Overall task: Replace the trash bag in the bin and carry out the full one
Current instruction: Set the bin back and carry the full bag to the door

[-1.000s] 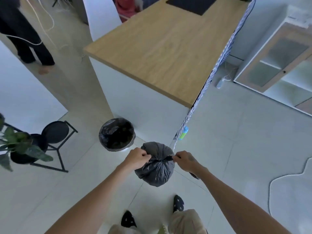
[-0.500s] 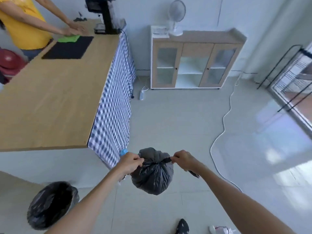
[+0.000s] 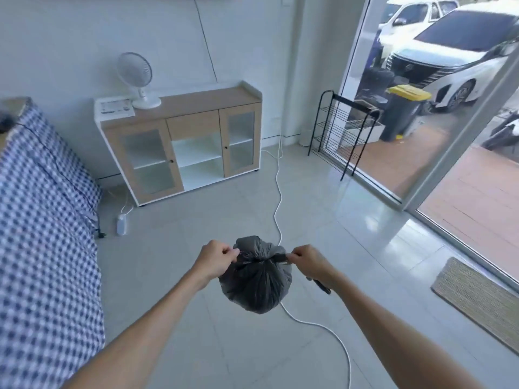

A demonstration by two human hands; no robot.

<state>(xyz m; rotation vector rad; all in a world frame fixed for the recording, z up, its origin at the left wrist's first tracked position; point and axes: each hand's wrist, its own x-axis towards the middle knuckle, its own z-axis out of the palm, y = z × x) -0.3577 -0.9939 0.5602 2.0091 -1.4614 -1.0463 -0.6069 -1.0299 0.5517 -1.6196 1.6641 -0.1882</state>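
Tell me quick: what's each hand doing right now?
Left hand: closed, pinching the left tie end of the dark trash bag.
Right hand: closed, pinching the bag's right tie end.

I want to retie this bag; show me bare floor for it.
Bare tile lies between the white cable and the doormat, and between the checked cloth and that cable. Crowded: the cable runs under the trash bag.

The cabinet [image 3: 193, 127] stood against the far wall, a fan [image 3: 134, 69] on its left end; a rack [image 3: 344, 127] stood right of it, the worktop [image 3: 16, 106] left.
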